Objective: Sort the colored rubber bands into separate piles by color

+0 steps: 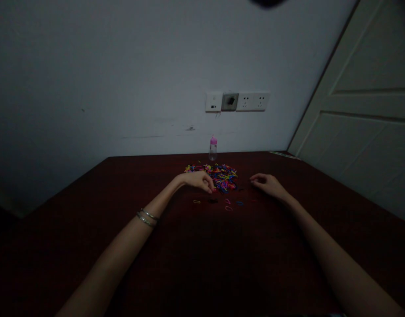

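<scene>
A heap of small rubber bands (226, 176) in many colours lies on the dark red table (202, 255). At its near left edge is my left hand (198, 179), fingers bent down and drawn together; whatever is between the tips is too small to make out. To the right of the heap, my right hand (270, 185) rests low over the table, thumb and finger tips close together, their contents unclear. Loose in front of the heap lie a yellow band (196, 201), a pink band (228, 208), a blue band (239, 203) and some dark ones (213, 200).
Behind the heap stands a clear bottle with a pink top (213, 149), close to the wall (139, 88). Sockets (253, 101) and a switch plate (230, 101) are set in that wall. A pale panelled door (360, 114) rises at the right.
</scene>
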`<state>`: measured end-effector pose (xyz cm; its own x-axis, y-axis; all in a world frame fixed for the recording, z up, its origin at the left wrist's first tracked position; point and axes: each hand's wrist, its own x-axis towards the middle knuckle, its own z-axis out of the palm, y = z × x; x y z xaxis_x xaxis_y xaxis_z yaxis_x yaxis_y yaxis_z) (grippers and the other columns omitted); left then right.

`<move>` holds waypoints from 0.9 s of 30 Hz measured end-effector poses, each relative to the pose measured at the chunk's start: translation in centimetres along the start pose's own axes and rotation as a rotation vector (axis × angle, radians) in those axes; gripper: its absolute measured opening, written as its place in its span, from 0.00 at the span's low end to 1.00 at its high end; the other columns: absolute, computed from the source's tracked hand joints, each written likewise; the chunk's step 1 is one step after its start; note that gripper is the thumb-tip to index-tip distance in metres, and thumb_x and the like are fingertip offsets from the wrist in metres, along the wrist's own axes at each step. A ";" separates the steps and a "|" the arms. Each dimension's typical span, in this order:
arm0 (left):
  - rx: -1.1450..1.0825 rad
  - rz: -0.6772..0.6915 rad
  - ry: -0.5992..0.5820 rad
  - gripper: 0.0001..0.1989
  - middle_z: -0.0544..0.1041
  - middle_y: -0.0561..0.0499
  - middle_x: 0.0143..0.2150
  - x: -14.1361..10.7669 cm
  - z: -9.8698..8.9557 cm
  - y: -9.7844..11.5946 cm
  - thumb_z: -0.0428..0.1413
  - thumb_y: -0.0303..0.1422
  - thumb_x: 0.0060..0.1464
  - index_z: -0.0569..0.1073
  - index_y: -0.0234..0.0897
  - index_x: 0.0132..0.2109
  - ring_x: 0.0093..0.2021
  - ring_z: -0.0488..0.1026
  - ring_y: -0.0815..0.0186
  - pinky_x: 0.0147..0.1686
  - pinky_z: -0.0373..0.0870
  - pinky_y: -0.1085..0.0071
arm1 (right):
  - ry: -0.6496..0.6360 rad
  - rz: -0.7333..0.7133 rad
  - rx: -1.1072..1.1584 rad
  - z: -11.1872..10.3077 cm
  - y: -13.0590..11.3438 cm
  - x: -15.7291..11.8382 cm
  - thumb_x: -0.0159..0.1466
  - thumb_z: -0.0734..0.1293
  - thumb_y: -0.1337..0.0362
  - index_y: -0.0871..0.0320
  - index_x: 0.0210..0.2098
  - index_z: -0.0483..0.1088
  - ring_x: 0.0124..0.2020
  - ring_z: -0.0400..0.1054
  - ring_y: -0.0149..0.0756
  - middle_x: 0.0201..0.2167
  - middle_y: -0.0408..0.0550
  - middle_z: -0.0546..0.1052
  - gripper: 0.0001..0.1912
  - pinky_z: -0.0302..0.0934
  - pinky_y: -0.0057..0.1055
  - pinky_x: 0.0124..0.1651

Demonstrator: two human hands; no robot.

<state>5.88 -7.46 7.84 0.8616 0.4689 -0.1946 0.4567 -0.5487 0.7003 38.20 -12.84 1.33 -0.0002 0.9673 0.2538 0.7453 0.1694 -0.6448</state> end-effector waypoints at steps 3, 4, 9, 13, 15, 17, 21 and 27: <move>-0.091 -0.016 0.160 0.11 0.71 0.53 0.23 -0.6 -1.2 -1.3 0.58 0.34 0.43 0.76 0.32 0.34 0.23 0.60 0.75 0.24 0.52 0.76 | -0.089 -0.058 0.027 0.5 -1.6 0.0 0.53 0.63 0.60 0.59 0.37 0.72 0.31 0.67 0.35 0.31 0.47 0.75 0.15 0.61 0.29 0.35; -0.115 -0.026 0.232 0.11 0.71 0.52 0.24 -0.8 -1.5 -1.9 0.57 0.34 0.43 0.76 0.31 0.34 0.23 0.59 0.75 0.24 0.52 0.76 | -0.122 -0.076 0.028 0.6 -2.1 -0.1 0.53 0.63 0.60 0.59 0.37 0.72 0.31 0.67 0.34 0.31 0.47 0.75 0.15 0.61 0.29 0.35; -0.181 -0.215 0.594 0.12 0.66 0.53 0.18 -1.7 -2.4 -5.9 0.55 0.35 0.46 0.76 0.30 0.33 0.19 0.56 0.76 0.20 0.49 0.76 | -0.253 -0.148 -0.021 1.2 -3.7 -0.4 0.51 0.63 0.66 0.58 0.36 0.71 0.32 0.67 0.34 0.33 0.46 0.75 0.13 0.61 0.30 0.37; -0.249 -0.311 0.796 0.13 0.62 0.56 0.16 -2.4 -2.5 -9.0 0.54 0.36 0.46 0.76 0.30 0.33 0.17 0.53 0.76 0.18 0.47 0.76 | -0.262 -0.174 -0.030 1.4 -3.7 -0.4 0.51 0.63 0.69 0.58 0.36 0.70 0.35 0.67 0.34 0.35 0.47 0.74 0.12 0.61 0.31 0.40; -0.305 -0.331 0.874 0.14 0.61 0.57 0.16 -2.6 -2.5 -10.2 0.53 0.39 0.47 0.75 0.31 0.34 0.16 0.52 0.76 0.17 0.46 0.76 | -0.259 -0.179 -0.040 1.5 -3.4 -0.3 0.51 0.62 0.69 0.58 0.36 0.69 0.34 0.67 0.34 0.34 0.46 0.74 0.12 0.60 0.30 0.39; -0.350 -0.340 0.914 0.15 0.60 0.58 0.16 -2.5 -2.5 -11.1 0.53 0.41 0.47 0.74 0.32 0.33 0.15 0.51 0.77 0.16 0.45 0.76 | -0.256 -0.185 -0.069 1.6 -3.2 -0.3 0.52 0.62 0.69 0.58 0.36 0.69 0.32 0.66 0.33 0.32 0.45 0.73 0.11 0.60 0.29 0.37; -0.360 -0.332 0.908 0.17 0.60 0.58 0.16 -2.2 -2.3 -11.9 0.52 0.45 0.46 0.72 0.33 0.30 0.14 0.50 0.77 0.16 0.44 0.76 | -0.263 -0.205 -0.097 1.5 -3.0 -0.3 0.53 0.61 0.68 0.58 0.36 0.68 0.28 0.65 0.31 0.29 0.44 0.73 0.11 0.58 0.27 0.33; -0.291 -0.284 0.949 0.18 0.60 0.58 0.15 -2.4 -1.9 -11.7 0.51 0.45 0.47 0.72 0.32 0.28 0.16 0.51 0.76 0.17 0.46 0.76 | -0.262 -0.228 -0.093 1.3 -4.7 0.1 0.53 0.60 0.68 0.58 0.34 0.66 0.27 0.63 0.30 0.28 0.44 0.71 0.08 0.57 0.27 0.32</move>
<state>-1.94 -0.81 1.44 0.1426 0.9776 0.1549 0.4361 -0.2026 0.8768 33.85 -13.32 3.41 -0.3358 0.9242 0.1821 0.7641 0.3803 -0.5211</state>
